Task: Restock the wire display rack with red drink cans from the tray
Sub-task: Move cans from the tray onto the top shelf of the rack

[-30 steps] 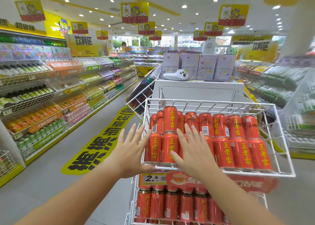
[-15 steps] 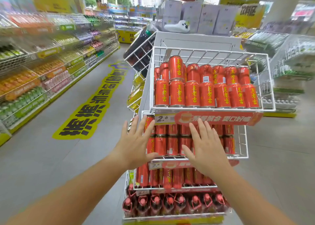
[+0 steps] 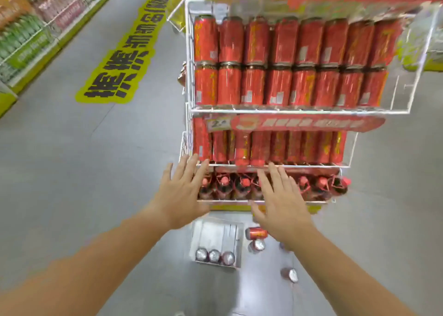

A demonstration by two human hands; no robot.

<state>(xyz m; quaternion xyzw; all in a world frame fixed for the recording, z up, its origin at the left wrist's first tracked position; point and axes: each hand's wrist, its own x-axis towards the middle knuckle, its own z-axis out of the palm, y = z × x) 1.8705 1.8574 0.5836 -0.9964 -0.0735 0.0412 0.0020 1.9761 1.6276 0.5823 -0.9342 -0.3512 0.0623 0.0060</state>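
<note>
The white wire display rack stands ahead, its tiers packed with red drink cans. On the floor below lies a clear tray with three upright cans along its near edge. Loose red cans lie beside it on the floor, one on its side and another nearer me. My left hand and my right hand hover with fingers spread in front of the rack's lower tiers, above the tray, holding nothing.
Dark bottles with red caps fill the rack's bottom tier. A yellow floor sticker runs up the grey aisle to the left. Stocked store shelves line the far left side.
The view has tilted down from the top basket to the lower tiers and floor. Both hands dropped from the upper cans to bottom-tier height, still spread and holding nothing. The tray came into view.
</note>
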